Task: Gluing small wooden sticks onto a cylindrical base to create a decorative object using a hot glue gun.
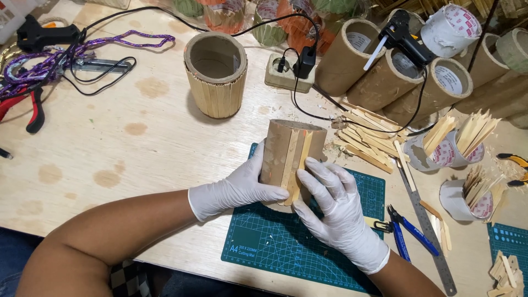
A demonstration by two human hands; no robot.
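I am steadying a cardboard tube (pixel 279 151) on the green cutting mat (pixel 264 242) near the counter's front edge. My left hand (pixel 234 191) is cupping its side; my right hand (pixel 336 206) is pressing thin wooden strips (pixel 296 165) flat. Probably light, crushable; best held around its wall.

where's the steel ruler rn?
Head view, right side: the steel ruler lies diagonally on the table, between the green cutting mat and the blue-handled pliers.
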